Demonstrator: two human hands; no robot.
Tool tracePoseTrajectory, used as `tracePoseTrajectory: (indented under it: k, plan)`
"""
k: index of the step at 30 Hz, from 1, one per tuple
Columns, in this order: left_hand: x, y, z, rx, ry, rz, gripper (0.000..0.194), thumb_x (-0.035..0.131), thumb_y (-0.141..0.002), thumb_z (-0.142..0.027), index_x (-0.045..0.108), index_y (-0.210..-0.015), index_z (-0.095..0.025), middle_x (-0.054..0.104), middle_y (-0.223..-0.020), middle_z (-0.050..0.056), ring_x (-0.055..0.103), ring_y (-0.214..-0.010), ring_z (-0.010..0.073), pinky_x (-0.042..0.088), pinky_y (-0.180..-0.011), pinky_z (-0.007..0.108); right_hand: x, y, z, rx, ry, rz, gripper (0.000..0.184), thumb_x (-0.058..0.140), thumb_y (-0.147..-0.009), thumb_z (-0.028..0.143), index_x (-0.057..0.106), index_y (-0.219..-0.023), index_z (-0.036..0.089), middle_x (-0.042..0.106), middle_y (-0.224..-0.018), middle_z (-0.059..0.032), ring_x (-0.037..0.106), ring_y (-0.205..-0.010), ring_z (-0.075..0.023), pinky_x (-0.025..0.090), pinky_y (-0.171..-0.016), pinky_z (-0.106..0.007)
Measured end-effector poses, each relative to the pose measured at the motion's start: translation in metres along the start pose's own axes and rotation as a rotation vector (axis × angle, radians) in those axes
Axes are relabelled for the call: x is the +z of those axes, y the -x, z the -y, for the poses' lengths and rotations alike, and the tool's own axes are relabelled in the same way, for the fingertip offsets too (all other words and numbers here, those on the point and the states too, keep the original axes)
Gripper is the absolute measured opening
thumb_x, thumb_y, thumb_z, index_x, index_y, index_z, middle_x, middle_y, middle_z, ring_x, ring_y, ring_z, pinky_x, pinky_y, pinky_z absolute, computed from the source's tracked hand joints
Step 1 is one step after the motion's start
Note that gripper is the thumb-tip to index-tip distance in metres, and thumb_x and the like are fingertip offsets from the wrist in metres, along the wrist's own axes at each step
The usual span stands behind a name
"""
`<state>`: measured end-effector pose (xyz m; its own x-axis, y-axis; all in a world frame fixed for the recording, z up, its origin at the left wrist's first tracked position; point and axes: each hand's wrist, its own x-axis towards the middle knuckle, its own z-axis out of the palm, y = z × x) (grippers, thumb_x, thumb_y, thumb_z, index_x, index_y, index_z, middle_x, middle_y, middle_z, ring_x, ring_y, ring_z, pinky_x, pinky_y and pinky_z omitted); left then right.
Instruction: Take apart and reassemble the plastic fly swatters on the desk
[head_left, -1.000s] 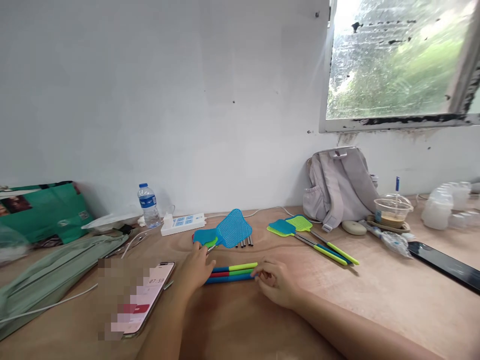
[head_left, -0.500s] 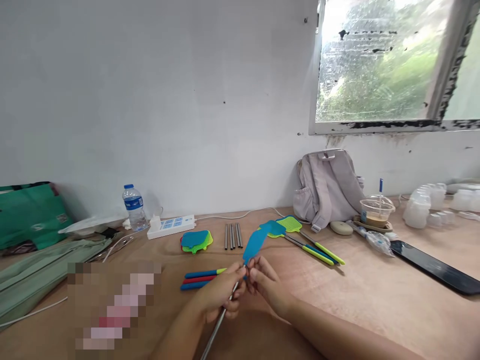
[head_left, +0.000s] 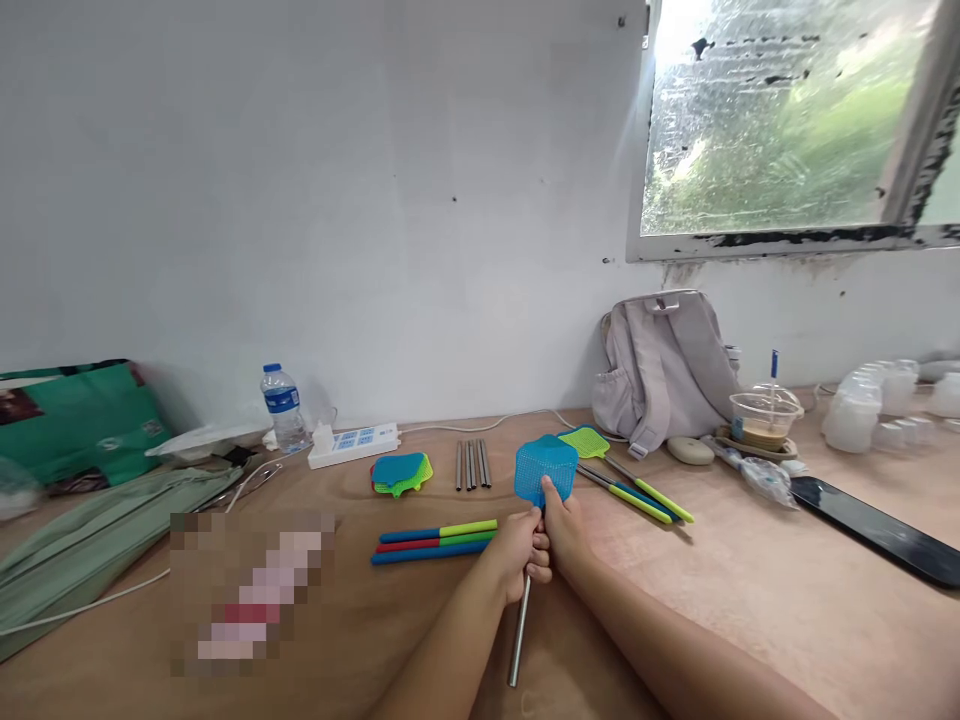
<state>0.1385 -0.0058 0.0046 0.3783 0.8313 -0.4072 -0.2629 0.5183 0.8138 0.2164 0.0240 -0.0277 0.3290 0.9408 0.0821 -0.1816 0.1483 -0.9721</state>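
My left hand (head_left: pixel 519 552) is closed around a metal tube (head_left: pixel 519 635), whose lower end sticks out below toward me. Against its upper end, my right hand (head_left: pixel 564 525) grips the neck of a blue fly swatter head (head_left: pixel 538 465), thumb lying on the mesh. The joint between head and tube is hidden by my fingers. Left of my hands lie several coloured handles (head_left: pixel 427 548) in blue, red, green and yellow. Behind them are a stack of swatter heads (head_left: pixel 399 470) and several short metal tubes (head_left: pixel 471 466). Swatters with handles (head_left: pixel 637 492) lie to the right.
A power strip (head_left: pixel 356 444) and water bottle (head_left: pixel 282 405) stand by the wall. Back right are a grey backpack (head_left: pixel 660 370), a drink cup (head_left: pixel 761 415), a black phone-like slab (head_left: pixel 874 530) and plastic bottles (head_left: pixel 855 415). Green cloth (head_left: pixel 112 540) lies left.
The blue head has turned from edge-on to face me, and my right thumb is now on its mesh. Both hands have shifted right, and the tube stands steeper. The view has moved slightly.
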Motion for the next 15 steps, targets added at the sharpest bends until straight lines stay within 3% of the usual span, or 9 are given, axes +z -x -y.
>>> tracePoseTrajectory:
  k: [5, 15]
  plan:
    - [0.001, -0.010, 0.003, -0.050, 0.213, 0.076, 0.033, 0.025, -0.090, -0.030, 0.029, -0.060, -0.017, 0.022, -0.044, -0.010, 0.010, -0.031, 0.0004, 0.007, -0.034, 0.012, -0.003, -0.009, -0.004, -0.007, 0.035, -0.031, 0.038, 0.052, -0.063, 0.052, 0.034, -0.050, 0.021, 0.035, -0.044, 0.0060, 0.035, -0.043, -0.0097, 0.031, -0.043, -0.024]
    - [-0.003, -0.009, 0.001, -0.137, 0.529, 0.187, 0.037, 0.023, -0.091, -0.031, 0.031, -0.059, -0.015, 0.014, -0.044, -0.010, 0.014, -0.029, -0.0002, 0.009, -0.031, 0.011, -0.003, -0.021, -0.009, -0.107, 0.106, 0.032, 0.041, 0.050, -0.062, 0.056, 0.032, -0.047, 0.022, 0.034, -0.041, 0.0061, 0.034, -0.042, -0.0098, 0.029, -0.041, -0.024]
